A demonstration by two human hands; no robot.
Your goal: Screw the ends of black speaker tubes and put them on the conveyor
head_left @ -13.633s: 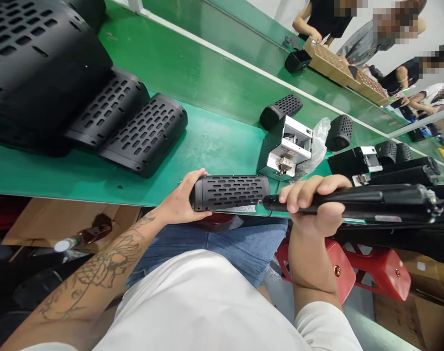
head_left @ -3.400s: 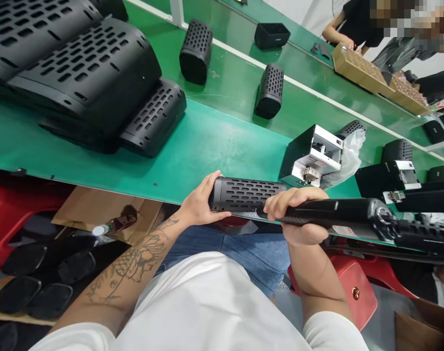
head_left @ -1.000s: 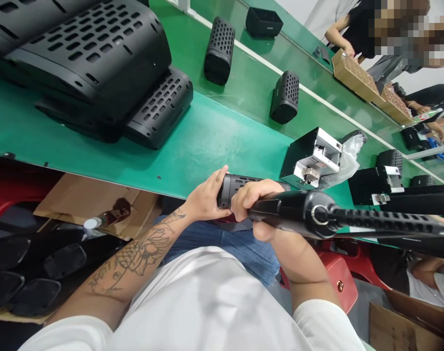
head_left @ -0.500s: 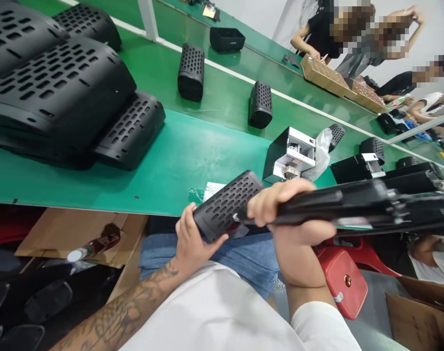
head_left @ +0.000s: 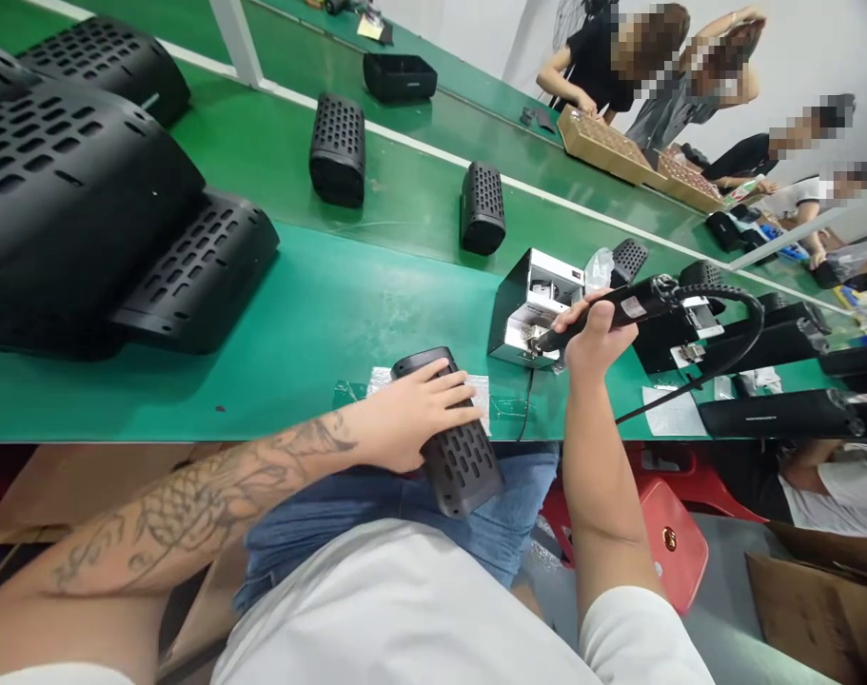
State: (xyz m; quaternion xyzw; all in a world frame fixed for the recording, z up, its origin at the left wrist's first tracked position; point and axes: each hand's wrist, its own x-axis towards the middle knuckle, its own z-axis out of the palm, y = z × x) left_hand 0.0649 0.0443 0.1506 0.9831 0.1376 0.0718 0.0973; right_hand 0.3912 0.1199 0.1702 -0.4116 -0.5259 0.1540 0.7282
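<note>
My left hand (head_left: 415,419) is wrapped over a black perforated tube-shaped housing (head_left: 458,461) that hangs over the near edge of the green bench (head_left: 319,323), one end on the bench and the other above my lap. My right hand (head_left: 590,333) grips a black electric screwdriver (head_left: 637,303) with a coiled cable. The screwdriver's tip points down and left at a small black and white screw feeder box (head_left: 529,304).
Large black perforated shells (head_left: 83,209) are stacked at the left. Two more perforated housings (head_left: 338,162) (head_left: 482,205) stand on the conveyor belt behind. Long black tools (head_left: 776,414) lie at the right. Several other people work at cardboard trays (head_left: 604,143) far right. A red stool (head_left: 665,542) sits below.
The housing has swung from lying across my front to pointing away from me, with my left hand now on top. My right hand has lifted the screwdriver off it and over to the feeder box.
</note>
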